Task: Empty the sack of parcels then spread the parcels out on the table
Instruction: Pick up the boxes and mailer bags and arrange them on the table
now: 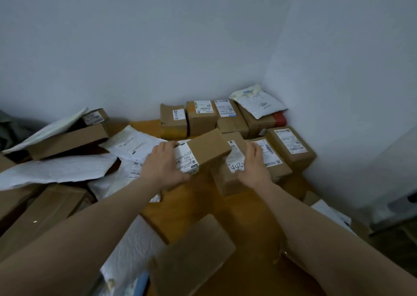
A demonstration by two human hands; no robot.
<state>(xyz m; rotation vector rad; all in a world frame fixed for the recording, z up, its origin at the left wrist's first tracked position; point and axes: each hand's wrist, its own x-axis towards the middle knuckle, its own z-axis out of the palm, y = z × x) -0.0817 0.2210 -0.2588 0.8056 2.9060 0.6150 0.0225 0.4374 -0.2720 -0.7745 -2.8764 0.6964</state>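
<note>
Item: small box (208, 149), brown card, white label on its near-left end; raised and tilted above the table (248, 228) at picture centre. Left hand (164, 164) clamped round the labelled end, thumb on the near side.

Item: numbered box (228, 178), handwritten digits on its label, at 3 o'clock of the small box and partly under it. Right hand (256, 164) lies on its right edge; grip or mere touch, cannot tell.

Item: row of boxes (200, 117) at 12 o'clock against the wall (158, 47); white bag (259, 103) on top at 1 o'clock.

Item: white envelopes (56, 169) and a long box (67, 140) heaped at 9 o'clock.

Item: plain box (194, 252) at 6 o'clock.
</note>
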